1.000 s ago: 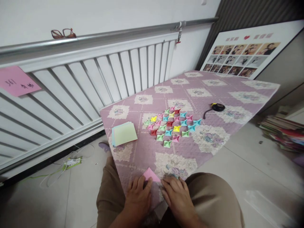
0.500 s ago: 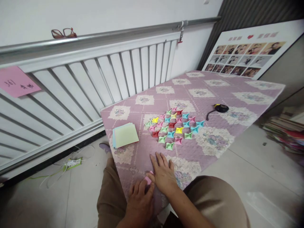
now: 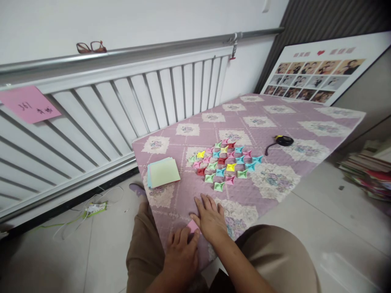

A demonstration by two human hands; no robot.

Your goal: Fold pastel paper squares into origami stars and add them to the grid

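Note:
A small folded piece of pink paper [image 3: 193, 226] lies on the table near its front corner. My left hand [image 3: 182, 252] holds it down by its near edge, with the fingers curled and the thumb against it. Just right of the paper, my right hand [image 3: 211, 217] rests flat on the cloth with its fingers stretched out and nothing in it. Beyond the hands stand rows of small folded paper shapes [image 3: 231, 167] in green, pink, red, yellow and blue. To the left is a stack of coloured paper sheets [image 3: 165, 173], pale green on top.
A floral purple tablecloth [image 3: 171, 203] covers the table. Toward the right lies a black object with a strap [image 3: 284, 141]. A white radiator [image 3: 137, 101] runs along the left, with glasses [image 3: 91, 47] on its pipe. A photo board [image 3: 324, 69] leans at the back.
My right thumb has lifted off the pink paper and moved apart from it, so more of the paper shows. My left hand stays on the paper. The view has shifted slightly.

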